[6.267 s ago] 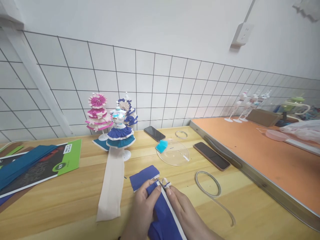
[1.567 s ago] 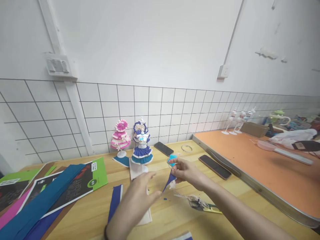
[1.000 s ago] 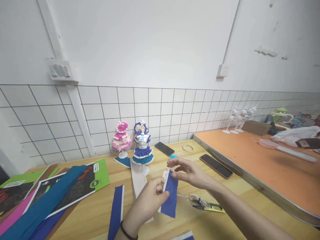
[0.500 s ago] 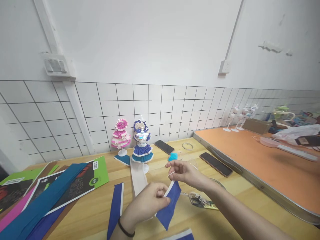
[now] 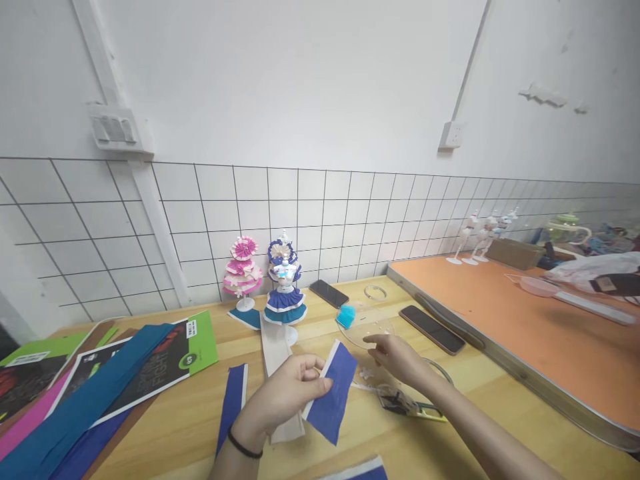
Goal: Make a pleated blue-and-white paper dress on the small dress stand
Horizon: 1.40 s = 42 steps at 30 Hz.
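My left hand (image 5: 293, 387) pinches a blue crepe paper piece (image 5: 334, 395) with a white strip along one edge, between thumb and fingers. To its right, my right hand (image 5: 397, 359) hovers over the table with the index finger stretched out and nothing visible in it. Below that hand lie a small white flower shape (image 5: 367, 373) and a black and yellow tool (image 5: 407, 405) whose kind is unclear. A clear round plate (image 5: 373, 325) with tiny bits lies just beyond. Another blue strip (image 5: 233, 403) with a white edge lies left of my left hand.
Small dress stands, one pink (image 5: 243, 273) and one blue and teal (image 5: 285, 300), stand near the wall. Two phones (image 5: 329, 293) (image 5: 433, 328) lie on the table. Folded teal paper (image 5: 115, 383) covers magazines at left. A raised orange surface (image 5: 505, 313) borders the right.
My right hand has left the edge of the blue paper and moved right and down, its index finger now extended. My left hand still holds the paper, slightly farther left.
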Available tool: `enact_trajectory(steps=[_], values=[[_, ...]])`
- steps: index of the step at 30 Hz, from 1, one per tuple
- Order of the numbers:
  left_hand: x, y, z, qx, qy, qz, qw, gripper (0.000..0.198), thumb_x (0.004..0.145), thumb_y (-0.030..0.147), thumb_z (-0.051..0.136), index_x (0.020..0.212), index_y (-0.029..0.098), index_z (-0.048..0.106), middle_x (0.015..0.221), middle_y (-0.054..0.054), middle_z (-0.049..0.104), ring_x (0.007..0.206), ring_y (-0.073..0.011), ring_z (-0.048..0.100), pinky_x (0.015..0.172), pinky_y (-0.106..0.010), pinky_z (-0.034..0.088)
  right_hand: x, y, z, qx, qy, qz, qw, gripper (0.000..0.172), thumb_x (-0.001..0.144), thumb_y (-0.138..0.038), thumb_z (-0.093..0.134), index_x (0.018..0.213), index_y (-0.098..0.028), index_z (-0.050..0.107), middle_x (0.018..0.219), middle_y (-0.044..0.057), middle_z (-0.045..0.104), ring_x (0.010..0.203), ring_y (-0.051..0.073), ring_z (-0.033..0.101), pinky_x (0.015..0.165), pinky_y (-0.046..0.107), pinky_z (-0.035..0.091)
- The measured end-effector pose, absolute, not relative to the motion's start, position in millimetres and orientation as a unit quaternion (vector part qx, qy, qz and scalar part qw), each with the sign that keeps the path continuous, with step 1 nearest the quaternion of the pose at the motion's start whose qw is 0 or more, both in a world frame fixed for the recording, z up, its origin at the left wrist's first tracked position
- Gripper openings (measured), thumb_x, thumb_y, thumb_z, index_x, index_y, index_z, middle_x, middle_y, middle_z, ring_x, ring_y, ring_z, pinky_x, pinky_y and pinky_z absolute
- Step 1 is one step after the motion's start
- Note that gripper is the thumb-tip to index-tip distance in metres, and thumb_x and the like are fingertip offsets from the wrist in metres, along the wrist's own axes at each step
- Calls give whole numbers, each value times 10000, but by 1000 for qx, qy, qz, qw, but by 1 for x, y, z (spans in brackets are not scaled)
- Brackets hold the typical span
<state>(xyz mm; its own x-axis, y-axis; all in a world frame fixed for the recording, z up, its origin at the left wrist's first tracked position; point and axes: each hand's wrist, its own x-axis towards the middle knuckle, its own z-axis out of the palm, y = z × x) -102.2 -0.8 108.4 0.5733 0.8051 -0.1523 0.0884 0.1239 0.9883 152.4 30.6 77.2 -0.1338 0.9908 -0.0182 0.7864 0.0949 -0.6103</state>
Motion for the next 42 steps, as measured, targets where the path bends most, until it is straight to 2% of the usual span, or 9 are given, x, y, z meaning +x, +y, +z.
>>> enact_trajectory(steps=[2,4,9,16,18,22,26,33,42], values=[[-100,0,108,595,374,286,651,324,667,434,684,764,160,541,566,55,503,539,-97,472,542,-219,300,148,20,86,-599,-704,302,232,431,860,-382,460,1224,-168,546,739,60,686,735,211,636,693,328,476],[-98,1,107,593,374,290,652,353,649,449,690,782,156,545,576,44,520,553,-107,491,554,-225,318,137,10,93,-556,-690,382,262,474,888,-448,416,1287,-199,477,931,75,689,839,188,647,729,308,495],[-87,0,103,601,386,272,645,371,635,465,669,772,136,567,579,23,553,532,-109,497,551,-231,352,103,1,94,-432,-536,616,383,419,733,-502,661,1030,-209,618,907,35,651,789,151,622,745,295,489],[-109,8,99,640,482,219,557,296,659,370,634,839,136,618,623,1,620,595,-150,577,585,-248,415,100,46,78,-477,-570,566,357,330,746,-473,667,788,-151,605,618,-36,581,563,100,556,581,225,450],[-135,17,97,637,556,235,480,286,717,358,572,919,156,589,729,-21,651,715,-180,617,654,-264,430,103,69,71,-501,-591,538,332,295,833,-427,592,828,-133,613,707,-11,614,628,117,589,622,251,479],[-191,32,88,603,704,198,319,127,737,295,540,659,195,535,656,-37,617,787,-258,621,649,-311,408,100,110,55,-543,-639,477,264,260,904,-297,531,1116,-147,553,1089,64,598,889,186,614,751,376,522],[-219,39,70,576,771,113,247,256,728,281,596,521,198,470,567,-27,562,707,-262,619,630,-338,412,101,127,48,-570,-685,396,221,285,895,-298,544,1140,-152,549,1144,62,577,955,221,597,793,403,511],[-214,51,41,569,785,27,243,228,872,333,538,982,140,588,959,-43,626,808,-158,610,722,-348,506,156,94,53,-591,-733,281,184,216,907,-288,524,1082,-174,582,1129,62,590,950,196,594,814,389,500],[-215,57,35,605,761,23,234,222,874,308,542,1002,132,586,956,-43,633,805,-158,620,723,-352,518,148,86,50,-545,-751,307,211,237,911,-307,520,1069,-139,575,1015,48,625,839,170,626,727,354,528]])
